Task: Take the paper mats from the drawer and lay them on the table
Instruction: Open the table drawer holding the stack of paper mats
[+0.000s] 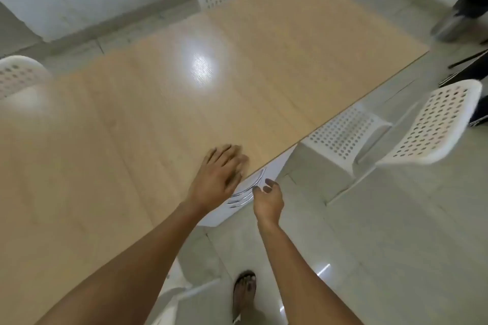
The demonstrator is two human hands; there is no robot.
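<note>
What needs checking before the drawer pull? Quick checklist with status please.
1. Right hand free to grip: ok, fingers loosely curled, holding nothing.
2. Right hand on a drawer handle: not ok, it hovers beside the curved chrome handles, no contact visible.
3. Left hand free: ok, flat near the table edge, holding nothing.
4. Drawers shut on the white drawer unit: cannot tell, the table top hides most of it.
5. Paper mats located: cannot tell, none visible.
6. Room to pull out: ok, the bare floor in front looks unobstructed; the white chair sits off to the side.
</note>
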